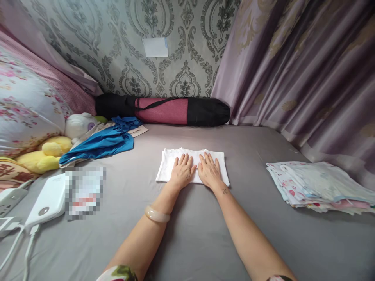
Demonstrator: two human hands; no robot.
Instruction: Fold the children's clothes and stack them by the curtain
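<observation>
A white folded cloth (166, 167), roughly rectangular, lies flat on the grey bed sheet (187, 234). My left hand (183, 171) rests palm down on its left half, fingers stretched out and pointing away from me. On the right half lies my right hand (209, 168), also flat with its fingers spread. The two thumbs are close together near the cloth's middle, with a small gap between them. Parts of the cloth under both palms are hidden.
To the right is a stack of folded printed cloths (316, 185). A blue garment (102, 142), plush toys (55, 150) and a floral pillow (26, 105) lie left. Nearer are a white power bank (48, 199) with cables and a blurred-out item (84, 193). A black-and-pink rolled bag (164, 110) lies along the wall.
</observation>
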